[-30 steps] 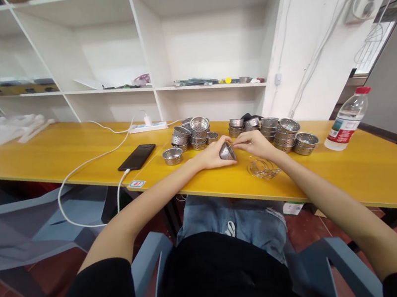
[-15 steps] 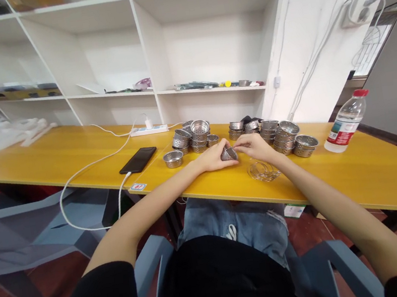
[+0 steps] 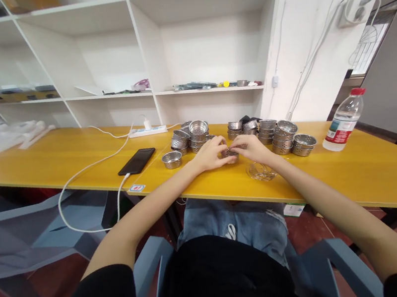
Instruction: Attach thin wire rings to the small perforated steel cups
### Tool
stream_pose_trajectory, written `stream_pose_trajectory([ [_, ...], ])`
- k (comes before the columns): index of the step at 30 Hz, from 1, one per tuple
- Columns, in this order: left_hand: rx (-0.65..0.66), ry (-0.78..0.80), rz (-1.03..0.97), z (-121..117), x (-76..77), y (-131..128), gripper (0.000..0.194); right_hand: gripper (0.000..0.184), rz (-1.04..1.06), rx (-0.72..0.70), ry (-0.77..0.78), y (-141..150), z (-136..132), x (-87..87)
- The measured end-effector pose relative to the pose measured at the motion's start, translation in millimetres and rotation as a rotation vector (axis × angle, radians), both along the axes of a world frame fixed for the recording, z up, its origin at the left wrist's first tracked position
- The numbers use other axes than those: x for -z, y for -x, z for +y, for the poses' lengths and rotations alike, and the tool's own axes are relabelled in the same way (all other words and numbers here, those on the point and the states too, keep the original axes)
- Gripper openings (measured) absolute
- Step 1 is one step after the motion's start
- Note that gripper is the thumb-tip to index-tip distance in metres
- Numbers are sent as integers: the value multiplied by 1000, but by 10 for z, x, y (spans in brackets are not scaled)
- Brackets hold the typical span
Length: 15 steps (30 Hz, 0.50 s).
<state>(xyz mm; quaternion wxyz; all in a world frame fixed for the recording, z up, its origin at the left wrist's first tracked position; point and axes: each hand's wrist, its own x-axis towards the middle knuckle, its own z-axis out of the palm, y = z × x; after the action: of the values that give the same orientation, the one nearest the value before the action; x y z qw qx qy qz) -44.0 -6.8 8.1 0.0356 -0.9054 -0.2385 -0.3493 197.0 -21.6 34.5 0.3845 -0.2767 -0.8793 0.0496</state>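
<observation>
My left hand and my right hand meet over the yellow table, both closed round one small perforated metal strainer cup. Fingers hide most of the cup. A loose pile of thin wire rings lies just in front of my right hand. A single strainer cup stands alone to the left of my left hand. Stacks of the same cups stand behind my hands, one group at the left and another at the right.
A black phone lies on the table with a white cable running to a power strip. A water bottle stands at the right. White shelves rise behind the table. Grey chairs stand below at left.
The cup has turned in my hands; its side showed before and now my fingers cover more of it. The view has shifted slightly.
</observation>
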Motion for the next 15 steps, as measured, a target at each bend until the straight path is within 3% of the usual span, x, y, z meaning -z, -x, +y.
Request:
stream_pose_trajectory([
  [9,99,60,111,81,40,9,39,25,-138,-47,68,18,-29,16],
  [15,170,82,149,29,-46,61,33,27,-149,-51,60,60,-76,-2],
])
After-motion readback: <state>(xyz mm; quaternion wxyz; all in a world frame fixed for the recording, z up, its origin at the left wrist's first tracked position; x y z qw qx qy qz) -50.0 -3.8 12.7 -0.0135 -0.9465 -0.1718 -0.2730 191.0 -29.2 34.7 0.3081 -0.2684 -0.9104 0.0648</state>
